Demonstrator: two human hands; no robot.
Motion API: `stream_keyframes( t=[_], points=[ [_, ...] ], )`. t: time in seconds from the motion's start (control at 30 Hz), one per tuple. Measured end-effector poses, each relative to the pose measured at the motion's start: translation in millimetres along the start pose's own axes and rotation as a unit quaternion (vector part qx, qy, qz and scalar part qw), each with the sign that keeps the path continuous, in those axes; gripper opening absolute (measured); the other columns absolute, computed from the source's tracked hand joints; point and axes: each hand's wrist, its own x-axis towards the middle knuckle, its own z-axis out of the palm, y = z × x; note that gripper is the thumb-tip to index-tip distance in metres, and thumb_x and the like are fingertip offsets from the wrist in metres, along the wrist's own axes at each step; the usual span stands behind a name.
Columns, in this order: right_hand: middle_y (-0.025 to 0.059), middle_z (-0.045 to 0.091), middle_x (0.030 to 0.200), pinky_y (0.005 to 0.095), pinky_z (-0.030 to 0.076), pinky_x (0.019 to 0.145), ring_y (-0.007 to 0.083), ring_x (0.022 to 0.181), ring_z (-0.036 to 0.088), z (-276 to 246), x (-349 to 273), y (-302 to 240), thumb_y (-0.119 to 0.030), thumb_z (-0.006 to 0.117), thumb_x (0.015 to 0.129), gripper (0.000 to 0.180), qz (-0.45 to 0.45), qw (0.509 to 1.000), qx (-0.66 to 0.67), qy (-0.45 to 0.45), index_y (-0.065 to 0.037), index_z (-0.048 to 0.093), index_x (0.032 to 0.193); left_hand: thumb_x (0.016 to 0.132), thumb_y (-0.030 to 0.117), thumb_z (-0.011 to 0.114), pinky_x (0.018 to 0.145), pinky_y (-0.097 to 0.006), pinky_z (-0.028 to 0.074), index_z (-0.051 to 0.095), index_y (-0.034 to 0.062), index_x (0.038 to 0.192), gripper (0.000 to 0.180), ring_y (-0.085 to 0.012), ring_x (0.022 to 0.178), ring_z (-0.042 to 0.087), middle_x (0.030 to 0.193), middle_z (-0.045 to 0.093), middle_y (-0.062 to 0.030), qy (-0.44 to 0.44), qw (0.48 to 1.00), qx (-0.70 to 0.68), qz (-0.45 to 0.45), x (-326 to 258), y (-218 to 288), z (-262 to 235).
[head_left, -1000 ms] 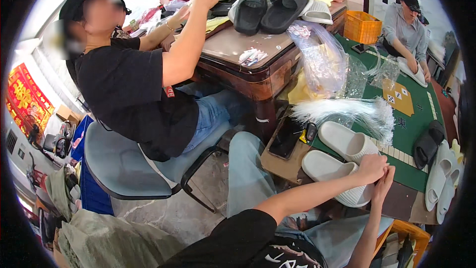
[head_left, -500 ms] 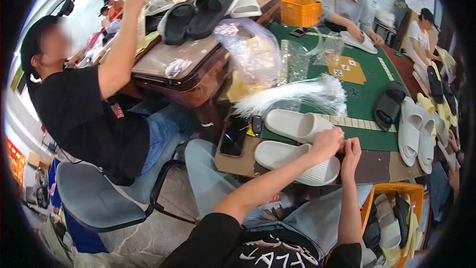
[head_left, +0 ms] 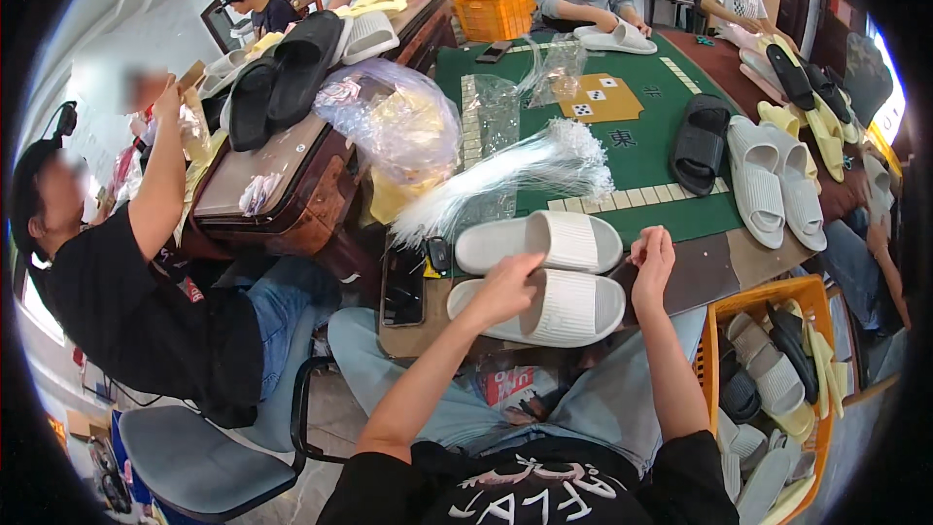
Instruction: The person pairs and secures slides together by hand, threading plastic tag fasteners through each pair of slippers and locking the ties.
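Note:
A pair of light grey slide slippers lies side by side before me at the table's edge: the far slipper (head_left: 578, 240) and the near slipper (head_left: 573, 307), toes to the right. My left hand (head_left: 503, 294) is closed, with its fingertips at the opening of the straps, between the two slippers. Beyond their toe ends, my right hand (head_left: 654, 267) hangs above the table edge with curled fingers pressed together. Whatever either hand may pinch is too small to make out. Just behind the pair rests a bundle of thin white plastic fastener strings (head_left: 515, 175).
A phone (head_left: 403, 287) and a black key fob (head_left: 438, 253) are left of the slippers. Clear plastic bags (head_left: 394, 122) lie farther left. Black (head_left: 700, 141) and grey slippers (head_left: 756, 180) stand to the right, above an orange crate (head_left: 714, 360) of slippers. Co-workers sit around.
My left hand has moved left from the toe ends to the straps, and my hands have parted. The slippers look unmoved on the table; the whole view has shifted.

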Motion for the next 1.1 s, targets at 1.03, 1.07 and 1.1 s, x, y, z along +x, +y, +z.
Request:
stream_keyframes(
  t=[1.03,1.07,1.1],
  points=[
    [0.0007,0.045,0.062,0.021,0.035,0.049,0.0072,0.053,0.04,3.1,1.1,0.0,-0.026,0.043,0.096,0.022,0.017,0.999,-0.018,-0.031,-0.005,0.051,0.096,0.08,0.044,0.057,0.085,-0.045,0.044,0.061,0.0,0.102,0.05,-0.0386,0.093,0.059,0.099,0.061,-0.0244,0.262,0.817,0.504,-0.096,77.7,11.3,-325.5],
    [0.0009,0.045,0.062,0.0217,0.035,0.049,0.0077,0.053,0.04,3.9,0.1,-0.7,-0.026,0.044,0.095,0.022,0.02,0.999,-0.039,-0.03,-0.005,0.052,0.096,0.079,0.044,0.059,0.085,-0.045,0.044,0.062,0.0002,0.101,0.049,-0.0381,0.092,0.059,0.097,0.062,-0.0241,0.237,0.804,0.535,-0.105,74.5,6.0,-322.5],
    [0.0009,0.045,0.061,0.0231,0.035,0.049,0.0082,0.053,0.04,5.0,0.6,-0.9,-0.026,0.046,0.094,0.022,0.029,0.997,-0.062,-0.023,-0.005,0.053,0.094,0.078,0.034,0.06,0.081,-0.046,0.046,0.064,-0.0002,0.093,0.038,-0.0388,0.089,0.06,0.091,0.063,-0.0243,0.182,0.814,0.53,-0.154,74.4,1.5,-326.4]
  ],
)
